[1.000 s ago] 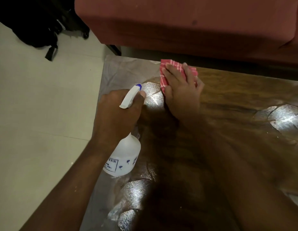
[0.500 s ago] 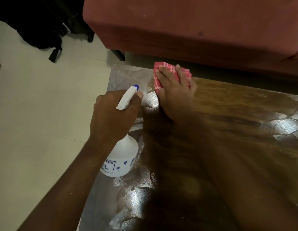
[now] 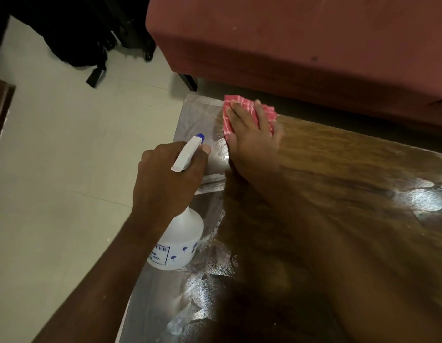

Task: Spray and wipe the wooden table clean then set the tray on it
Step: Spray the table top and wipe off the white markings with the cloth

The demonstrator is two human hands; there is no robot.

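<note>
Label point(image 3: 161, 253): "YER" on spray bottle point(image 3: 180, 233) | left hand point(image 3: 165, 184) grips it

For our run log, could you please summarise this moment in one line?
left hand: grips spray bottle | right hand: presses pink cloth on table | tray: unseen

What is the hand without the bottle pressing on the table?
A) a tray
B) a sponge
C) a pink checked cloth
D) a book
C: the right hand lies flat on a pink checked cloth at the table corner, while the left hand grips the bottle.
</note>
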